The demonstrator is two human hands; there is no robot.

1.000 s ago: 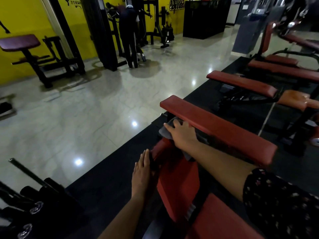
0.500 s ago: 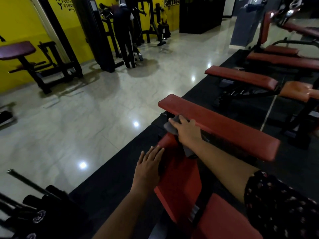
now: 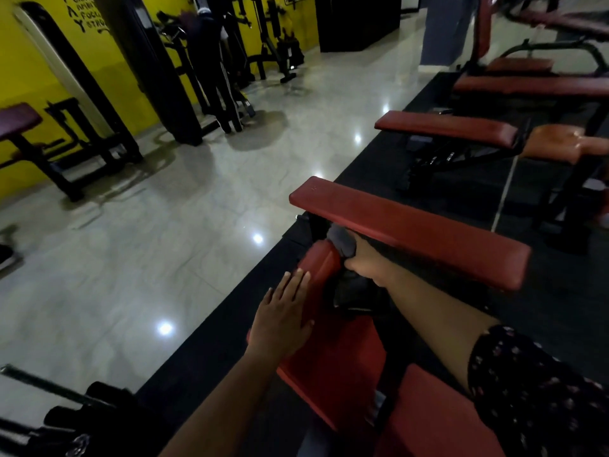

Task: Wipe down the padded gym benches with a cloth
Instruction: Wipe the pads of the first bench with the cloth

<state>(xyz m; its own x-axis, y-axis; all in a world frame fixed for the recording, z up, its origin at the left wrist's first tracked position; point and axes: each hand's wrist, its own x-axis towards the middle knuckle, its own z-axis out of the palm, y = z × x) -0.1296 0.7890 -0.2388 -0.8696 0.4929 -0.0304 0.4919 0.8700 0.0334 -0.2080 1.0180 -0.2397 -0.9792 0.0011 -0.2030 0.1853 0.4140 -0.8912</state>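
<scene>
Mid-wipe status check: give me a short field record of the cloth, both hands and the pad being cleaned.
grey cloth: bunched at the upper end of the red seat pad, just under the long red bench pad
right hand: grips the cloth
left hand: flat, fingers straight, on the seat pad's left edge
beyond: further red benches on black matting

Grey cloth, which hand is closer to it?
Right. The right hand grips the grey cloth at the far end of the red padded seat; the left hand lies flat on that seat's left edge, apart from the cloth.
</scene>
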